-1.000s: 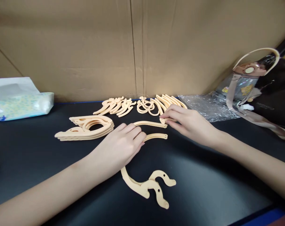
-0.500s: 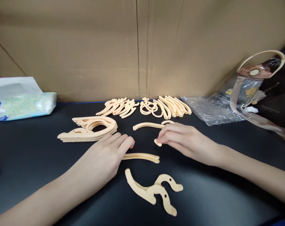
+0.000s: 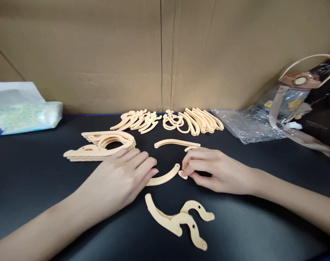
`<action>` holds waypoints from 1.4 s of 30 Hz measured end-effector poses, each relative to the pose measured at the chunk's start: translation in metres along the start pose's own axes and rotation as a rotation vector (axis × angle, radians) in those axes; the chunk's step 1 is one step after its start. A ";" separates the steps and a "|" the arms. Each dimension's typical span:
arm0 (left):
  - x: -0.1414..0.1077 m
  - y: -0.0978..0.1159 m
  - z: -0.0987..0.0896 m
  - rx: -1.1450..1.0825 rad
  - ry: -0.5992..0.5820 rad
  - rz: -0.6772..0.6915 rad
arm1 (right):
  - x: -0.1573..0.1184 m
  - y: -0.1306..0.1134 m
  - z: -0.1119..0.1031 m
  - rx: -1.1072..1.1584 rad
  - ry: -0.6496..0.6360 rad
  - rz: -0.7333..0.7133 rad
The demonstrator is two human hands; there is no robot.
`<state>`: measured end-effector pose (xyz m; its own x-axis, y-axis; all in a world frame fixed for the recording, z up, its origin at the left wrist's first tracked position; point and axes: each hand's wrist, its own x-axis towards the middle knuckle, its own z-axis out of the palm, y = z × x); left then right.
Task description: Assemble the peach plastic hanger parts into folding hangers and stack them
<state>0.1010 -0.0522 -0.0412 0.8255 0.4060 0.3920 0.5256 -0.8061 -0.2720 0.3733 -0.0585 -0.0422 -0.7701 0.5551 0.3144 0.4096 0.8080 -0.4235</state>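
Note:
My left hand [image 3: 129, 170] is closed round one end of a curved cream strip [image 3: 165, 177], whose holed end points up and right. My right hand [image 3: 205, 168] pinches a small cream piece [image 3: 183, 174] close beside that end. Just behind my right fingers lie a small curved piece [image 3: 191, 148] and a longer curved strip [image 3: 177, 142]. Nearer to me, a joined part with two hooked arms [image 3: 178, 220] rests on the black table. The palm side of my left hand is hidden.
Stacked cream hanger-shaped pieces [image 3: 99, 145] lie left, behind my left hand. Hooked parts [image 3: 139, 121], looped parts [image 3: 172, 123] and curved strips [image 3: 204, 121] line the back. A tissue pack [image 3: 25, 112] stands left; plastic film [image 3: 235, 125] and a strapped bottle [image 3: 290, 96] are right.
The strip in my left hand has turned, so its free end now points up towards my right hand. My right hand, with the small piece, has moved slightly nearer to me.

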 end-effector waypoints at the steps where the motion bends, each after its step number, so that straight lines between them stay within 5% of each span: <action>1: 0.000 0.003 0.001 -0.056 0.012 -0.028 | 0.000 -0.001 0.001 0.018 0.006 0.001; 12: 0.002 0.030 0.003 -0.601 -0.026 -0.308 | 0.003 -0.005 0.010 0.227 0.060 0.080; 17: 0.001 0.034 -0.006 -0.679 -0.169 -0.456 | 0.003 -0.007 0.010 0.354 0.099 0.131; 26: -0.003 0.031 -0.002 -0.690 -0.168 -0.289 | 0.005 -0.006 0.007 0.553 0.144 0.184; 42: -0.004 0.030 -0.002 -0.625 -0.174 -0.252 | 0.005 -0.005 0.005 0.657 0.170 0.211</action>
<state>0.1128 -0.0788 -0.0494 0.7422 0.6344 0.2159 0.5318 -0.7536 0.3863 0.3644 -0.0607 -0.0428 -0.5981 0.7529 0.2746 0.1206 0.4233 -0.8979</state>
